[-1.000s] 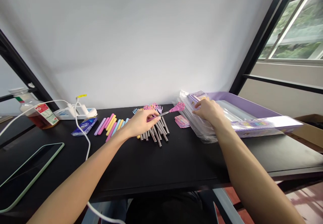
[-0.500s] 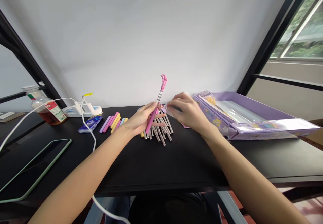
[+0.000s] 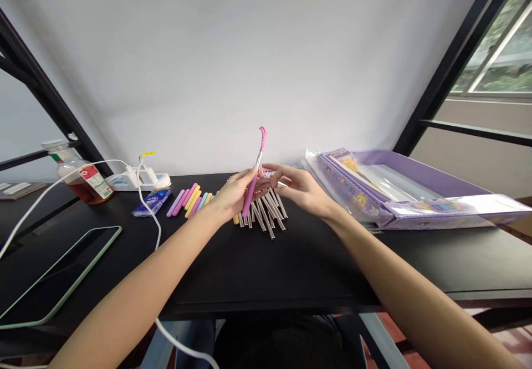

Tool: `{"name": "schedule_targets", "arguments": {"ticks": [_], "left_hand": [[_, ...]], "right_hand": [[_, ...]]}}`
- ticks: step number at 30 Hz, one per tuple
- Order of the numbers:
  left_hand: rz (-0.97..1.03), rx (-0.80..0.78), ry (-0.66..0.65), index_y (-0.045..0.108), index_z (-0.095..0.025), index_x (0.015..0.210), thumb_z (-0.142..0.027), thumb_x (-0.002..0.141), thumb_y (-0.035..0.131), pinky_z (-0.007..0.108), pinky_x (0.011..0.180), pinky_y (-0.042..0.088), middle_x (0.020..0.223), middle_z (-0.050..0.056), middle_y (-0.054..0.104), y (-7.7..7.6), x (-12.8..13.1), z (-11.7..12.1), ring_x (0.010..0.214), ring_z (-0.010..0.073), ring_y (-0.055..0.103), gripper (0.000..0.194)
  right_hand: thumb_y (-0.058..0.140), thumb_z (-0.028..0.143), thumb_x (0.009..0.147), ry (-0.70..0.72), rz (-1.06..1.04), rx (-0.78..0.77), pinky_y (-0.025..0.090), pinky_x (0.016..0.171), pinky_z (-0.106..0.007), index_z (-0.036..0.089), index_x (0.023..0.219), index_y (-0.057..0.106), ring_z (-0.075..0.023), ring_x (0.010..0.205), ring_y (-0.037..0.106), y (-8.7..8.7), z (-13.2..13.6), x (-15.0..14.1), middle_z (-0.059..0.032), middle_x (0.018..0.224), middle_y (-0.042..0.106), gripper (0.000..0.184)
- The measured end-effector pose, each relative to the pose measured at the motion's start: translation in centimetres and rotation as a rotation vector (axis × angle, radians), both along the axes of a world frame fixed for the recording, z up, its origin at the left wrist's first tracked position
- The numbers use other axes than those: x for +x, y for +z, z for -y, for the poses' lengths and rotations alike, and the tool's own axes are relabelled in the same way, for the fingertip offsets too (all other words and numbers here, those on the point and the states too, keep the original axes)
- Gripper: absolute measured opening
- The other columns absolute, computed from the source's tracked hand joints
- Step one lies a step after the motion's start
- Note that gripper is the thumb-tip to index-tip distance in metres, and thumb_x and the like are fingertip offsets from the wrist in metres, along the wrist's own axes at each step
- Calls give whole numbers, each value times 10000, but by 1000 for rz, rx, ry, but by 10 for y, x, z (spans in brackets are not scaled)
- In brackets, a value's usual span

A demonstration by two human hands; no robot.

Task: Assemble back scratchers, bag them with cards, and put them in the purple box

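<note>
My left hand is closed around a pink back scratcher, gripping it near the top of its magenta handle. The scratcher stands tilted, its short metal rod and pink claw head pointing up. My right hand reaches in from the right with its fingers apart and bent, close to the left fingertips; I see nothing held in it. Below and behind both hands lies a fanned pile of metal rods, partly hidden by them. Pastel handles in purple, pink, yellow and blue lie left of my left hand.
A purple box sits at right, with clear plastic wrapping along its left side. At left are a blue packet, a power strip, a bottle, a phone and a white cable.
My right hand has let go of clear plastic, which now lies beside the purple box, and has moved left toward the scratcher. My left hand still holds the scratcher, turned slightly.
</note>
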State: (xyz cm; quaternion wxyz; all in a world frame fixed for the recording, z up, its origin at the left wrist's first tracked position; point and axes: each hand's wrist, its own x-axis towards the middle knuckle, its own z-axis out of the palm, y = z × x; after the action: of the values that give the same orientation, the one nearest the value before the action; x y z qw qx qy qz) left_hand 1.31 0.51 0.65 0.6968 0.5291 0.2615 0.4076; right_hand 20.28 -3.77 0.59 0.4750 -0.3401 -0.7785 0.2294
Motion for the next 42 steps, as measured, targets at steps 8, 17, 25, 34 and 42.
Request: {"name": "schedule_targets", "arguments": {"ticks": [8,17,25,34,42], "left_hand": [[199,63,53,660,-163,889,-379,923,674,296,950,543,1058,65,717,8,-8,-7,1041,165,684,220],[46,67,-70,711,-145,905,-390,905,701,300,871,572,961,56,704,6,-8,0,777,114,678,245],[34,-11,-46,681,-154,928,-361,939,661,268,786,574,827,35,664,7,-7,1,754,119,685,208],[29,-32,-189,705,-144,923,-353,961,630,277,773,585,774,33,636,5,-6,5,772,155,715,225],[-27,20,-205,739,-150,975,-365,946,655,268,801,590,963,82,694,3,-8,5,834,164,731,232]], "right_hand": [[458,559,960,-205,-154,-234,514,754,-363,185,856,639,-200,755,668,5,-7,8,-74,797,717,428],[728,529,813,-165,-338,-363,538,875,-404,207,1169,644,-234,990,675,4,-4,9,-100,1084,731,487],[817,418,737,-44,-424,-298,514,933,-430,223,906,612,-249,1053,662,4,-6,10,-80,1105,700,330],[846,371,721,144,-567,-445,516,964,-477,238,797,553,-274,1135,654,1,-8,8,-75,1200,669,330],[869,322,674,37,-656,-407,544,847,-406,249,824,641,-193,856,661,-9,-16,3,-15,956,690,283]]}}
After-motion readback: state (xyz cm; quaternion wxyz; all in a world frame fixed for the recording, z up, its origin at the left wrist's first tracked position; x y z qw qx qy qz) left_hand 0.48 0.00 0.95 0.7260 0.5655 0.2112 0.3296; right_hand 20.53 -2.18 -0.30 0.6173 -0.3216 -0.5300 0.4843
